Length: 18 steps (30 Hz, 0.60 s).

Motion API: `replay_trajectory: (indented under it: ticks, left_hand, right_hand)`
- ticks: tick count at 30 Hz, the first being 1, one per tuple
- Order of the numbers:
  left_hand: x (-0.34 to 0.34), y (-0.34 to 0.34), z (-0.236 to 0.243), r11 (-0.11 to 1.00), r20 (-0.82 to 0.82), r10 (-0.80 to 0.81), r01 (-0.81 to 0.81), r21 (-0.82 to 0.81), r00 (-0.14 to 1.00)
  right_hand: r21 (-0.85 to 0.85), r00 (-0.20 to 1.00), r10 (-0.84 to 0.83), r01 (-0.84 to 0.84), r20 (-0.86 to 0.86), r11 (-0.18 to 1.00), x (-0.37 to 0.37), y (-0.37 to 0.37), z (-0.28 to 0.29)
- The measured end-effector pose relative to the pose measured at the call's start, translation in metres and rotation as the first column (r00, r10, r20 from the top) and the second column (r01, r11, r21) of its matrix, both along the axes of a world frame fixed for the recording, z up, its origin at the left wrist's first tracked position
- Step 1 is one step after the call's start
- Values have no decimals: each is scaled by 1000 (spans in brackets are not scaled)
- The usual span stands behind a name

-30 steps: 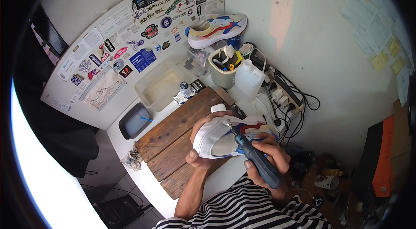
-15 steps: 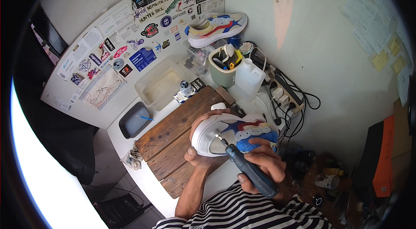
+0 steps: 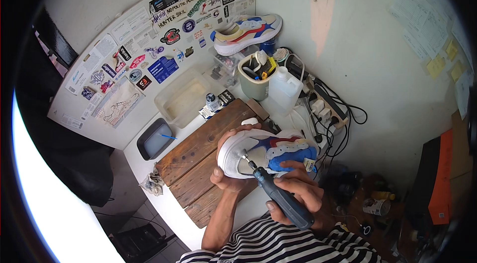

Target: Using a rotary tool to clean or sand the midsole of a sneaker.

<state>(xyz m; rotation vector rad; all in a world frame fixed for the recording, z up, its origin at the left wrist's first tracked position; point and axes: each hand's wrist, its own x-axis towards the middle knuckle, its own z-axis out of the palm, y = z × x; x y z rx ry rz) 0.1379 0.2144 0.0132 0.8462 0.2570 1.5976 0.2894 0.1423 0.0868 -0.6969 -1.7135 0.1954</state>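
Observation:
A white, blue and red sneaker is held up over the wooden board, its toe toward the left. My left hand wraps round the toe end, thumb in front and fingers behind. In my right hand is a dark rotary tool, gripped along its body and tilted up to the left. Its small tip is at the pale toe panel of the sneaker; whether it touches cannot be made out. Some right fingers lie close against the sneaker's blue side.
Beneath lies a wooden plank board on a white table. Behind it are a clear plastic tub, a dark tray, a small bottle, a green bin, a white jug and another sneaker. Power cables run right.
The rotary tool and my right hand have shifted slightly left and up along the toe panel. The sneaker has tilted a little, and a tag at its heel end now shows more.

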Motion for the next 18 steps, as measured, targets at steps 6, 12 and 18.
replay_trajectory:
  ticks: [6,12,18]
  left_hand:
    - [2,-1,0,1000,22,4,-4,-7,1000]
    - [3,1,0,1000,7,13,-13,1,1000]
    - [1,1,1,999,-13,24,-24,-21,1000]
  right_hand:
    - [-56,999,-44,44,7,997,12,-1,-4]
    - [-114,992,-102,110,73,987,12,0,-4]
    - [-15,1000,-18,18,24,1000,-2,1,-2]
